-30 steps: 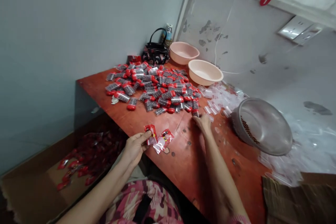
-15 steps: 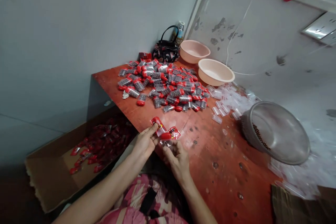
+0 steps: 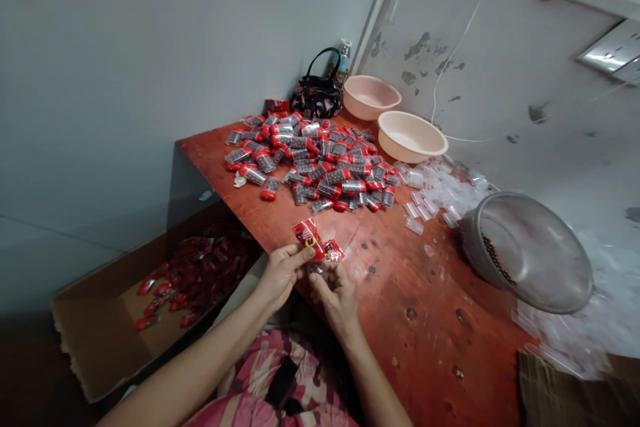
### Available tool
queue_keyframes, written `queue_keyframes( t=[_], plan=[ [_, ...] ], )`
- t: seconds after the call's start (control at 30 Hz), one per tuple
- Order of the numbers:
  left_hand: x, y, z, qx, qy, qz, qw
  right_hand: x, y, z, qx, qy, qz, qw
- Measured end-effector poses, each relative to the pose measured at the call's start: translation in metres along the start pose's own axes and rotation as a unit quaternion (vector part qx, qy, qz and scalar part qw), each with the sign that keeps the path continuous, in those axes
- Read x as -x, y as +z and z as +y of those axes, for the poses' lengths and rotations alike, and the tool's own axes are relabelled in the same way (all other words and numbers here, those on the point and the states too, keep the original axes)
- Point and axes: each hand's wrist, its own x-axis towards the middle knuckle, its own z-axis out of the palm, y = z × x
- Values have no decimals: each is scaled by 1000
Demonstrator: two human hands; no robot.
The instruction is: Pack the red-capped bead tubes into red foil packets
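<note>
My left hand (image 3: 285,272) pinches a red printed packet (image 3: 307,233) with a yellow patch between thumb and fingers. Close beside it, my right hand (image 3: 338,297) grips a small clear container (image 3: 318,268) with dark contents; its red cap is now behind the packet. A second red printed packet (image 3: 333,251) sticks up just above the right fingers; what holds it is hidden. Both hands are over the near edge of the red table (image 3: 395,280). Beyond them lies a heap of red-capped clear containers (image 3: 320,167) with dark contents.
Two plastic basins (image 3: 413,137), a black handbag (image 3: 316,95) and a bottle (image 3: 343,61) stand at the back. Clear empty containers (image 3: 435,190) lie right of the heap. A tilted grey bowl (image 3: 540,253) holds brown beads. Below left, a cardboard box (image 3: 100,333) contains red packets.
My left hand has brought its red packet right and over the container's red cap, which it now covers. My right hand has stayed nearly in place.
</note>
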Motion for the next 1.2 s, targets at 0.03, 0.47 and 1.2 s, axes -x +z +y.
queue_keyframes(
  t=[0.03, 0.47, 1.2],
  plan=[
    [0, -1, -1, -14, -7, -3, 1000, 0, -1, 1, 15, -9, 4, 1000],
    [-4, -4, 7, -97, -39, -23, 994, -3, 1, -2, -41, -3, 8, 999],
    [3, -5, 9, -94, -76, -122, 985, -12, 9, 5, -281, 87, -63, 954]
  ],
)
